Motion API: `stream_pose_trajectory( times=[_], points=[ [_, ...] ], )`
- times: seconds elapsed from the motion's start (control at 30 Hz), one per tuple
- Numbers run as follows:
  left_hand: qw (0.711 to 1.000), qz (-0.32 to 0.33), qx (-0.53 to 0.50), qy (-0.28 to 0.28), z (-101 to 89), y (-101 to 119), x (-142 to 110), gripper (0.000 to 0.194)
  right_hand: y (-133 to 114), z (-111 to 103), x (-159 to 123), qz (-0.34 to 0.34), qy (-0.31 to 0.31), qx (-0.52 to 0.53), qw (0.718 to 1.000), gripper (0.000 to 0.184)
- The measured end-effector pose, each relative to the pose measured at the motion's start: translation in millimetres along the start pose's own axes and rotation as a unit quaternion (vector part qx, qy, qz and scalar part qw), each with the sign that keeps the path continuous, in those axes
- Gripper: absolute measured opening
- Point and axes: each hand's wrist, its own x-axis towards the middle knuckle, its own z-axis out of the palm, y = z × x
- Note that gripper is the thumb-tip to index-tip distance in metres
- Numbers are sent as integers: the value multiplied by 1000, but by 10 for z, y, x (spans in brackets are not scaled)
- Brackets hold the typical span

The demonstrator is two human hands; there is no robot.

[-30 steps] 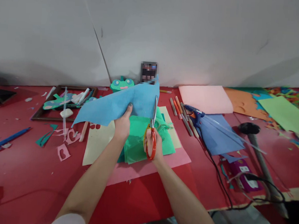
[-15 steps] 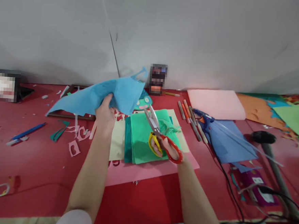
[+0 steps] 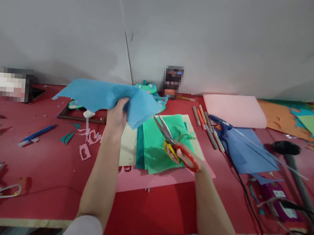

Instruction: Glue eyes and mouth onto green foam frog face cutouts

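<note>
My left hand (image 3: 118, 116) grips a sheet of blue felt (image 3: 94, 91) by its lower edge, holding it raised above the table. A thin strip trails from the sheet's right end. In my right hand (image 3: 180, 155) is a pair of scissors (image 3: 168, 132) with one yellow and one red handle loop. The blades are slightly apart and point up and left, away from the blue felt. Beneath them lies a stack of green felt sheets (image 3: 154, 156) on cream and pink sheets (image 3: 131, 182). Green frog-face cutouts (image 3: 147, 88) show partly behind the blue felt.
A glue gun (image 3: 221, 125) with a black cord, several markers (image 3: 200, 117) and a hammer (image 3: 289, 150) lie to the right, near pink (image 3: 234, 110) and orange felt (image 3: 277, 118). Leftward are a brown frame (image 3: 79, 117), a blue pen (image 3: 39, 132) and pink scraps (image 3: 85, 151).
The blue felt has flattened out and its right end has swung lower, uncovering more frog-face cutouts. The camera view has shifted slightly left. Both hands keep their hold.
</note>
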Motion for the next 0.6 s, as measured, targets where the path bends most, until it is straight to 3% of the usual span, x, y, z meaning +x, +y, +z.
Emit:
stream_pose_trajectory(
  times=[0.13, 0.4, 0.6],
  points=[
    [1000, -12, 8, -11, 18, -10, -25, 30, 1, 8, -2, 10, 5, 5, 1000, 52],
    [999, -5, 10, -47, -9, -62, -25, 30, -11, 17, 6, -44, -13, -7, 999, 49],
    [999, 0, 17, -51, -12, -74, -23, 33, -3, 20, 2, -27, 1, 6, 1000, 50]
  ],
)
